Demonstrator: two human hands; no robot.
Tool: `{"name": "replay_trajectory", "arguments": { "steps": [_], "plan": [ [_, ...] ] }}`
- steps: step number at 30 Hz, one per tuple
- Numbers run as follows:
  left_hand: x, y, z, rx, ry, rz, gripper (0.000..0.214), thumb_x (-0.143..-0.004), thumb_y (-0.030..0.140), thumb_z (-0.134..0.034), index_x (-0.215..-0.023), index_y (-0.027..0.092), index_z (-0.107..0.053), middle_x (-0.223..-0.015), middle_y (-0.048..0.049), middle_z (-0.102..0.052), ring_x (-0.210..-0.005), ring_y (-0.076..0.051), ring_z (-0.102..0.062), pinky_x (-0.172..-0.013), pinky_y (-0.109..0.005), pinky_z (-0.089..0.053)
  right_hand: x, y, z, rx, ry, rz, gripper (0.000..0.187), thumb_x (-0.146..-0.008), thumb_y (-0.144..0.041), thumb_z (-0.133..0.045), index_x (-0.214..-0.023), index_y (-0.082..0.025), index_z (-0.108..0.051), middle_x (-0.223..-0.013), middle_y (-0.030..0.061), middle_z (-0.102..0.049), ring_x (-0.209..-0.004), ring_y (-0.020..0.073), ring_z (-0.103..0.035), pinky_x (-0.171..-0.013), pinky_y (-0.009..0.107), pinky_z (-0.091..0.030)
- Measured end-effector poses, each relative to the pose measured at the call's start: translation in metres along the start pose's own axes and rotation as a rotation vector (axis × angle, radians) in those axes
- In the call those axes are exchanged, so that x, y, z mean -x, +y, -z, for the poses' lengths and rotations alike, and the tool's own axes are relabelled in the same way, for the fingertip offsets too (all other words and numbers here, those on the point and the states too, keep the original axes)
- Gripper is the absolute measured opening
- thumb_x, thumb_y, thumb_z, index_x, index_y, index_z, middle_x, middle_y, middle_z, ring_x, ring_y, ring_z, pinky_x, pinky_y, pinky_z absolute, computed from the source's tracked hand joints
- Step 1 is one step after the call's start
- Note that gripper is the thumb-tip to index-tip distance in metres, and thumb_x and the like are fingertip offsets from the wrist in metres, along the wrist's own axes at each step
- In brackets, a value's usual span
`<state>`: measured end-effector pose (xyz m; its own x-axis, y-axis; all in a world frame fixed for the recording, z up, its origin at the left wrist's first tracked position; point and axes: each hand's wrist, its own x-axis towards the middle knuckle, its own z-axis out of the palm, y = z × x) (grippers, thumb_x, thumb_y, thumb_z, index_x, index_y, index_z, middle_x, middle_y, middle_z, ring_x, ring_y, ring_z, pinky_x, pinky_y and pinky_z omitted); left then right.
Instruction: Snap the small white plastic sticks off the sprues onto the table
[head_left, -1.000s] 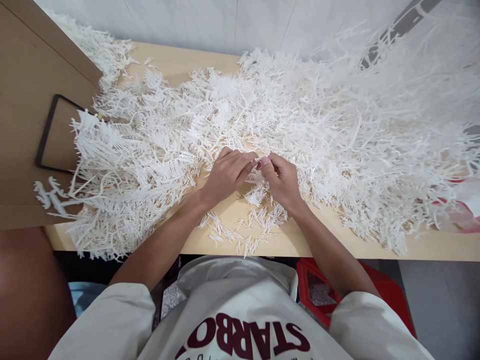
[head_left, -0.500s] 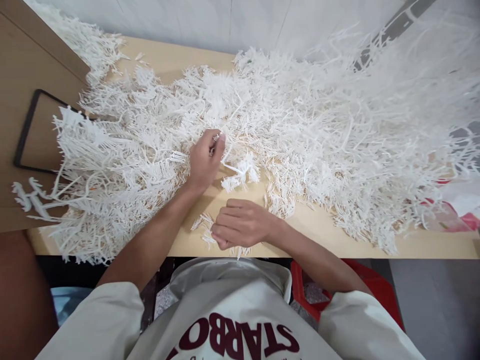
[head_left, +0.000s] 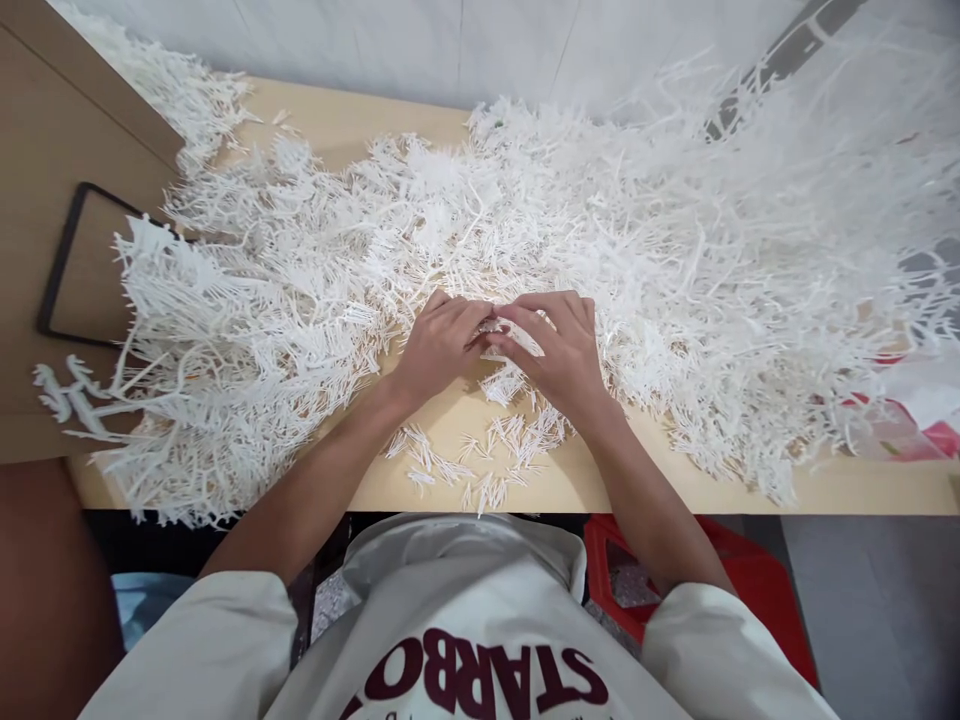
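Observation:
My left hand [head_left: 442, 340] and my right hand [head_left: 559, 350] meet over the middle of a light wooden table [head_left: 600, 480]. Their fingertips pinch a small white plastic sprig [head_left: 499, 335] between them, at the near edge of a big heap of white branched plastic pieces [head_left: 600, 250]. The left fingers are curled on the sprig. My right hand's fingers lie spread over it, thumb and forefinger touching it. Small loose white clusters [head_left: 480, 460] lie on the table just below both hands, near the front edge.
A stack of longer white branched frames [head_left: 195, 360] fills the left part of the table. A brown board [head_left: 45, 180] with a black rectangular frame [head_left: 64, 265] stands at far left. A red stool [head_left: 750, 590] sits under the table at right.
My left hand came back from the heap toward the middle. My right hand rose from the front edge of the table to meet it, and both now pinch a sprig.

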<state>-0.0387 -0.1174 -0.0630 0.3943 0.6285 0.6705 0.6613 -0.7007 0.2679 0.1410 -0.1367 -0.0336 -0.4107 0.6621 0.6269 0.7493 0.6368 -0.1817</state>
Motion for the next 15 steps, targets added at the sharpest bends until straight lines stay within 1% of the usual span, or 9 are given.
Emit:
{"name": "replay_trajectory", "arguments": {
  "steps": [2, 4, 7, 9, 10, 12, 15],
  "plan": [
    [0.000, 0.000, 0.000, 0.040, -0.011, 0.001, 0.018, -0.091, 0.037, -0.052, -0.097, 0.020, -0.054, -0.081, 0.0001, -0.069, -0.076, -0.013, -0.062, -0.075, -0.029, -0.040, 0.001, 0.002, -0.003, -0.024, 0.011, -0.016, 0.016, -0.093, -0.029, -0.052, -0.107, -0.027, -0.059, -0.094, -0.0005, -0.068, -0.087, 0.0141, -0.059, -0.079, 0.032, -0.040],
    [-0.001, 0.002, 0.001, 0.116, -0.038, 0.029, 0.028, -0.089, 0.042, -0.055, -0.106, 0.020, -0.054, -0.089, -0.0010, -0.070, -0.080, -0.013, -0.063, -0.079, -0.030, -0.042, 0.001, 0.007, -0.005, -0.076, 0.021, -0.069, 0.012, -0.093, -0.028, -0.051, -0.102, -0.026, -0.060, -0.090, -0.0012, -0.068, -0.085, 0.0135, -0.058, -0.078, 0.032, -0.040],
    [-0.002, 0.004, 0.002, 0.280, -0.071, 0.164, 0.028, -0.091, 0.037, -0.051, -0.113, 0.020, -0.053, -0.095, -0.0014, -0.070, -0.086, -0.012, -0.064, -0.085, -0.029, -0.044, -0.001, 0.011, -0.004, -0.103, 0.002, -0.153, 0.013, -0.093, -0.032, -0.051, -0.100, -0.025, -0.059, -0.096, 0.0014, -0.065, -0.092, 0.0165, -0.057, -0.084, 0.035, -0.041],
    [-0.003, 0.005, 0.002, 0.344, -0.066, 0.257, 0.025, -0.093, 0.033, -0.047, -0.113, 0.021, -0.055, -0.097, -0.0011, -0.070, -0.089, -0.011, -0.065, -0.086, -0.029, -0.045, -0.002, 0.013, -0.004, -0.052, -0.005, -0.163, 0.013, -0.092, -0.034, -0.051, -0.099, -0.025, -0.058, -0.101, 0.0036, -0.063, -0.096, 0.0194, -0.055, -0.086, 0.039, -0.040],
    [-0.003, 0.004, 0.002, 0.350, -0.061, 0.278, 0.023, -0.093, 0.032, -0.046, -0.111, 0.022, -0.057, -0.097, -0.0009, -0.070, -0.089, -0.011, -0.065, -0.086, -0.029, -0.045, -0.001, 0.013, -0.004, -0.017, -0.012, -0.151, 0.013, -0.091, -0.034, -0.051, -0.098, -0.025, -0.058, -0.102, 0.0043, -0.061, -0.097, 0.0204, -0.053, -0.086, 0.040, -0.040],
    [-0.003, 0.003, 0.001, 0.328, -0.061, 0.261, 0.021, -0.093, 0.033, -0.047, -0.105, 0.022, -0.060, -0.097, -0.0004, -0.071, -0.088, -0.011, -0.065, -0.085, -0.030, -0.044, -0.001, 0.014, -0.005, 0.021, -0.051, -0.107, 0.011, -0.091, -0.031, -0.049, -0.096, -0.025, -0.057, -0.104, 0.0051, -0.060, -0.098, 0.0211, -0.052, -0.085, 0.041, -0.040],
    [-0.003, 0.000, -0.001, 0.277, -0.072, 0.172, 0.020, -0.093, 0.034, -0.049, -0.098, 0.022, -0.064, -0.093, 0.0006, -0.072, -0.085, -0.011, -0.064, -0.081, -0.030, -0.042, 0.000, 0.015, -0.006, -0.012, -0.119, -0.071, 0.008, -0.091, -0.026, -0.046, -0.092, -0.024, -0.054, -0.104, 0.0055, -0.060, -0.098, 0.0209, -0.051, -0.086, 0.041, -0.042]
  ]
}}
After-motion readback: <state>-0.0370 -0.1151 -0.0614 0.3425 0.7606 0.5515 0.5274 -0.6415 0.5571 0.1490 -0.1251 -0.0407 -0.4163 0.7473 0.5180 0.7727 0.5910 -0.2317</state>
